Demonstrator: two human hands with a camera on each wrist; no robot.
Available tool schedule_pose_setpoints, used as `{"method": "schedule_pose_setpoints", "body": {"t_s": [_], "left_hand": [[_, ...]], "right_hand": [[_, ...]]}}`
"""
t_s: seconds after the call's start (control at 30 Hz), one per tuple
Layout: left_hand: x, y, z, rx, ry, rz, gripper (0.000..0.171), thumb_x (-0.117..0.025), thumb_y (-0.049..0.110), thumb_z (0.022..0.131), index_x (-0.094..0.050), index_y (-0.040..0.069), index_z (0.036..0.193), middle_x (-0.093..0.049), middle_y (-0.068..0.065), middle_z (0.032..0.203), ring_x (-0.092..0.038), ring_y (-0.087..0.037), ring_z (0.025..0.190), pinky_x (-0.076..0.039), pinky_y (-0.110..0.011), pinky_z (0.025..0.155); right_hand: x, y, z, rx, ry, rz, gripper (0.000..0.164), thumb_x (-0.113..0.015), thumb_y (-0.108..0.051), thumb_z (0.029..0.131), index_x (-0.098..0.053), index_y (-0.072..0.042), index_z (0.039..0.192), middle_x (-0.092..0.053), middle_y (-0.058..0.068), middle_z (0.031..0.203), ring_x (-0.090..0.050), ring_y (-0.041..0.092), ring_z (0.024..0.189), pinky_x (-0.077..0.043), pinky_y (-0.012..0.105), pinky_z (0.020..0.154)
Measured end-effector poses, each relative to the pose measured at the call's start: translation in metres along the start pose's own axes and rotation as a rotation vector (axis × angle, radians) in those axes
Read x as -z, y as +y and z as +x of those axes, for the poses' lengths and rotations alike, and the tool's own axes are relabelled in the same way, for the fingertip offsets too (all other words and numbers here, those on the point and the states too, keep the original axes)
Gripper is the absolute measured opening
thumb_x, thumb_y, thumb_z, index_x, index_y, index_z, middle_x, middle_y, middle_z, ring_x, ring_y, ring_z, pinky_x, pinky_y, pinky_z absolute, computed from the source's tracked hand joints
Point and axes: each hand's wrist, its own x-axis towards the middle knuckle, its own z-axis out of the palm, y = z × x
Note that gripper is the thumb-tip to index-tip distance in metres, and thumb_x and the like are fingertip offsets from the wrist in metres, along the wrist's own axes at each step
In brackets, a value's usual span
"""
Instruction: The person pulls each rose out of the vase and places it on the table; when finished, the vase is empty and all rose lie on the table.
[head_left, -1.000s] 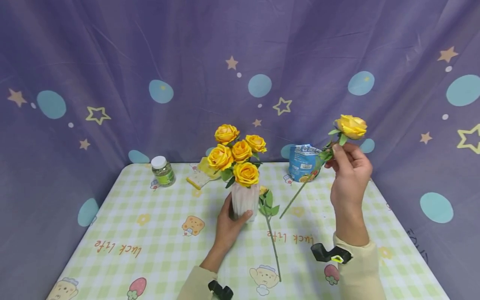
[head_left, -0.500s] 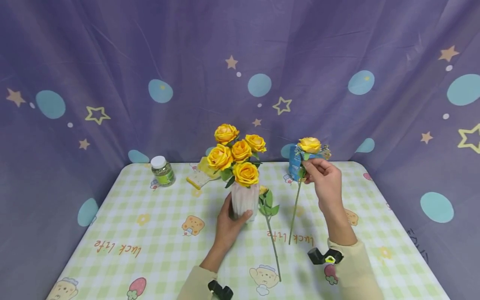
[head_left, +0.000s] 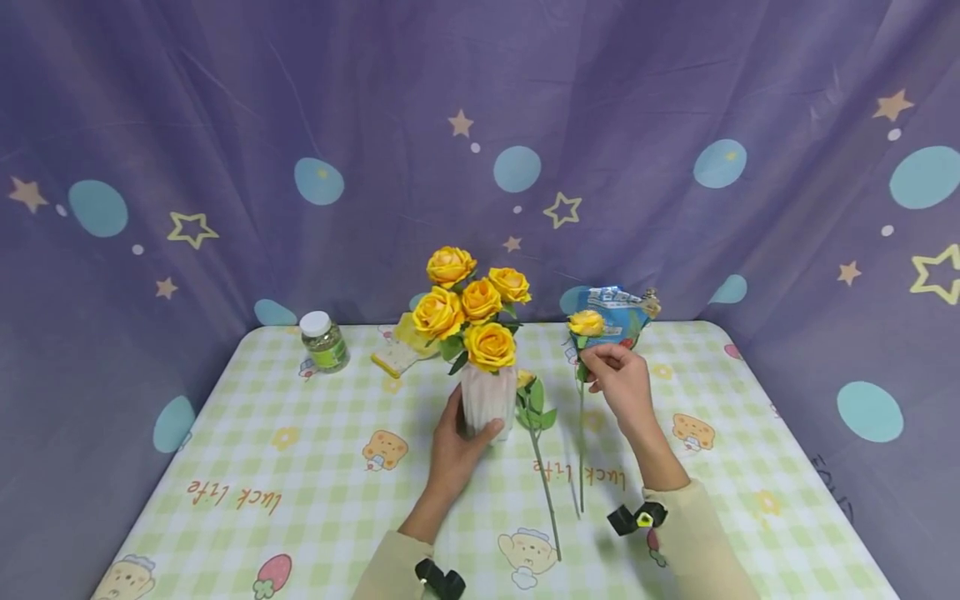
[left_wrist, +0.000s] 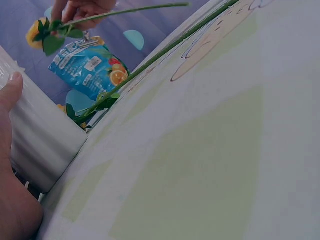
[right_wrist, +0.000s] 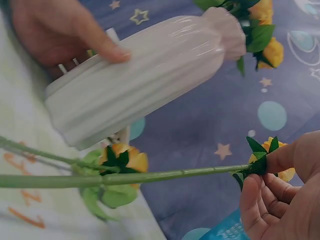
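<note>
My left hand (head_left: 455, 454) grips a white ribbed vase (head_left: 489, 404) standing upright on the table, thumb across its front. Several yellow artificial roses (head_left: 480, 300) fill the vase's mouth. To the right, my right hand (head_left: 624, 387) pinches a single yellow rose (head_left: 587, 323) just under its bloom. Its green stem (right_wrist: 150, 176) hangs down nearly straight, the lower end close over the tablecloth. Another rose (head_left: 536, 398) lies between the vase and the held one, bloom away from me and partly hidden by the vase.
A blue snack pouch (head_left: 618, 317) with a clip on top stands at the back right, behind the held rose. At the back left is a white-lidded jar (head_left: 326, 343). A yellow and white glove-like cloth (head_left: 405, 350) lies behind the vase. Purple curtains surround the checked table (head_left: 322, 467).
My right hand has moved left and down with the rose, from beside the pouch to in front of it. The stem has swung from slanted to nearly vertical. The left hand and vase stay put.
</note>
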Motion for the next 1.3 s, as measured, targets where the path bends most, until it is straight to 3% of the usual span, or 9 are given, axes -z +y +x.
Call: {"method": "schedule_pose_setpoints", "body": {"t_s": [0.57,0.97,1.3], "left_hand": [[-0.001,0.003,-0.001,0.013,-0.002,0.003,0.095,-0.089,0.032,0.097,-0.037,0.005,0.172,-0.042,-0.021,0.174,-0.040,-0.041,0.161,-0.031,-0.058,0.133],[0.000,0.003,-0.001,0.008,0.009,0.032,0.095,-0.089,0.031,0.097,-0.037,0.005,0.171,-0.043,-0.022,0.173,-0.042,-0.042,0.159,-0.033,-0.058,0.132],[0.000,0.003,-0.001,0.010,0.007,0.036,0.096,-0.090,0.031,0.096,-0.038,0.005,0.171,-0.045,-0.023,0.172,-0.044,-0.042,0.158,-0.034,-0.060,0.131]], "right_hand": [[-0.010,0.039,0.007,-0.104,-0.057,-0.051,0.026,-0.074,-0.009,0.106,-0.075,0.013,0.120,-0.080,-0.001,0.092,-0.063,0.007,0.058,-0.059,0.023,0.053],[-0.013,0.062,0.012,-0.173,-0.159,-0.146,0.024,-0.075,-0.012,0.106,-0.079,0.010,0.116,-0.075,0.003,0.075,-0.066,0.010,0.057,-0.062,0.027,0.057],[-0.022,0.077,0.008,-0.184,-0.198,-0.194,0.020,-0.074,-0.009,0.105,-0.081,0.008,0.113,-0.080,0.012,0.092,-0.066,0.011,0.060,-0.063,0.027,0.058]]}}
